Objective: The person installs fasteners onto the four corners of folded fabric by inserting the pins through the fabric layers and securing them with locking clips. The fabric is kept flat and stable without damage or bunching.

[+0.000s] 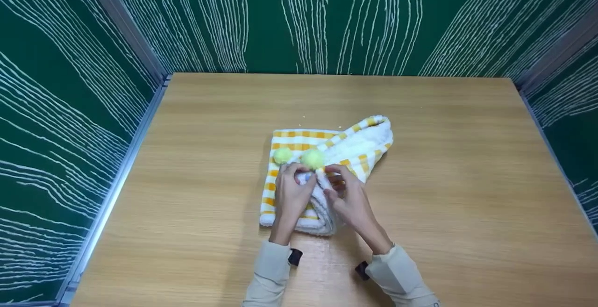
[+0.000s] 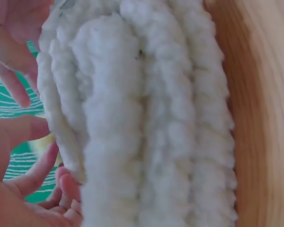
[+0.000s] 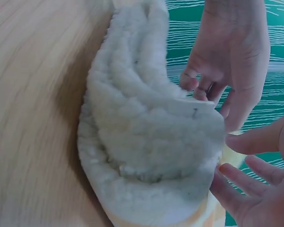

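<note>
A folded fleecy cloth [image 1: 355, 153], yellow-and-white checked on one face and fluffy white on the other, lies on the table with its upper right part sticking out. Two pale green pompoms [image 1: 313, 158] sit on it just beyond the fingertips. My left hand [image 1: 292, 192] pinches the raised fleece beside the larger pompom, thumb and fingers bent. From the right, my right hand [image 1: 348, 199] pinches the same folded edge between thumb and fingers. In the right wrist view the thick white fleece folds [image 3: 146, 127] rise beside both hands, partly hiding the left fingertips.
The wooden table [image 1: 187, 157] spreads around the cloth. Green panels with white wavy lines [image 1: 261, 22] stand behind it and at both sides. Small white specks [image 1: 303, 117] lie beyond the cloth. Dark devices [image 1: 295, 257] are worn at the wrists.
</note>
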### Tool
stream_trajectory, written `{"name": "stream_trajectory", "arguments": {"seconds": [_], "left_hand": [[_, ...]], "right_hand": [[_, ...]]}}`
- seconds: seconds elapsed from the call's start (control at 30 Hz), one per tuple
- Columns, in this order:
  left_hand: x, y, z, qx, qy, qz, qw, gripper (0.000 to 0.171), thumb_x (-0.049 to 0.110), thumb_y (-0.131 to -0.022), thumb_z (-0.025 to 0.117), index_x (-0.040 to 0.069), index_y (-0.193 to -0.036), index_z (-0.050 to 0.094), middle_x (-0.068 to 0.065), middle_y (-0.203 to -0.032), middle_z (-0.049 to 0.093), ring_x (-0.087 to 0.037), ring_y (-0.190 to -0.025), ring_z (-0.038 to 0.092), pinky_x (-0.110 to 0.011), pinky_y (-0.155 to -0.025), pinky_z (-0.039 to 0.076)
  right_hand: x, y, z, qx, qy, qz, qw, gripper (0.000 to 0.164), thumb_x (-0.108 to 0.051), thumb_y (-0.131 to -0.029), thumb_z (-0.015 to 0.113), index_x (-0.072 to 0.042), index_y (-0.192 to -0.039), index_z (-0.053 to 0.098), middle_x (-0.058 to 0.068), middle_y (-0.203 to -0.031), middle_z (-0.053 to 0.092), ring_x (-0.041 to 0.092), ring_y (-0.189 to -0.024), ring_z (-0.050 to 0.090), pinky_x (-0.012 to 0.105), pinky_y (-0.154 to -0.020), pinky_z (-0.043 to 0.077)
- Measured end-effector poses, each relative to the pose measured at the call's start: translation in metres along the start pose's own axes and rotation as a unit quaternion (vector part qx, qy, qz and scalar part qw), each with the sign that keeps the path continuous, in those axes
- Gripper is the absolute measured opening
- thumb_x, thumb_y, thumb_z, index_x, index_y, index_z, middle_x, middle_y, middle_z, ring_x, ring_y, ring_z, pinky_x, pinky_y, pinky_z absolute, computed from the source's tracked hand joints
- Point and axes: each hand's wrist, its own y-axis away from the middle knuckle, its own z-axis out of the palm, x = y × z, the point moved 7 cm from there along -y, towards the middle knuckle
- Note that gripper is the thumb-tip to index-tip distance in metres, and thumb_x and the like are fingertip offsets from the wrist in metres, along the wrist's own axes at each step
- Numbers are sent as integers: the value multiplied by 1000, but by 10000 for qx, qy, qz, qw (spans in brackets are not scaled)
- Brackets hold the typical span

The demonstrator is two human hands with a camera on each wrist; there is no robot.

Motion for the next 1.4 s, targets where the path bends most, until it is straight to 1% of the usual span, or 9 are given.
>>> {"name": "stream_trajectory", "arguments": {"seconds": [0.17,0.37,0.5,0.67,0.93,1.03,1.2,1.33,1.4], "left_hand": [[-15,0,-3,62,86,-424,9990,33,33,-79,61,11,-103,55,-6,-96,47,-17,-78,48,-27,-61,42],[-25,-5,0,-395,515,-848,9943,49,36,-84,54,3,-119,44,-11,-110,52,-21,-93,54,-31,-71,47],[-25,-5,7,-676,624,-738,9930,54,40,-84,54,4,-122,43,-7,-103,57,-16,-89,56,-29,-73,48],[-19,1,19,-763,668,-288,9944,55,48,-77,59,13,-117,48,0,-94,55,-12,-84,53,-26,-72,46],[-1,12,30,-770,1334,105,9880,48,40,-74,66,19,-114,51,4,-102,54,-9,-88,55,-23,-75,46],[17,18,28,-676,1432,513,9861,48,35,-73,69,17,-114,52,4,-105,53,-10,-90,54,-23,-76,46],[60,34,26,-333,1136,1636,9794,48,29,-70,72,18,-113,56,3,-107,50,-11,-96,49,-24,-82,43],[93,56,33,-294,718,2563,9635,47,26,-70,72,19,-114,57,2,-112,46,-8,-98,46,-21,-84,41],[106,68,40,-372,463,3004,9520,44,24,-72,70,19,-114,57,0,-115,44,-8,-100,45,-19,-85,41]], "right_hand": [[6,0,-4,104,208,68,9997,44,10,-71,63,-8,-110,54,5,-103,58,16,-84,57,27,-69,50],[7,2,-9,347,205,19,9992,47,8,-69,65,-9,-111,53,6,-102,55,17,-82,57,25,-64,51],[8,5,-11,514,409,-46,9978,46,5,-68,69,-8,-109,54,8,-97,55,19,-79,56,27,-61,51],[13,8,-12,639,541,75,9965,43,0,-67,72,-7,-107,55,8,-90,56,19,-76,56,30,-59,51],[21,15,-18,786,-173,548,9953,44,-2,-67,72,-8,-107,54,8,-96,58,20,-77,58,29,-60,51],[17,21,-27,914,-517,709,9919,53,-1,-67,72,-9,-114,48,9,-100,57,22,-79,58,29,-61,51],[9,34,-53,1097,-1033,585,9869,77,6,-66,70,-11,-131,32,14,-103,55,26,-80,58,32,-62,52],[17,48,-73,966,-1645,388,9809,88,10,-65,67,-15,-137,23,16,-117,46,26,-85,58,31,-64,52],[22,56,-81,866,-1714,477,9802,90,10,-66,66,-18,-138,22,15,-124,39,26,-90,57,29,-66,52]]}}
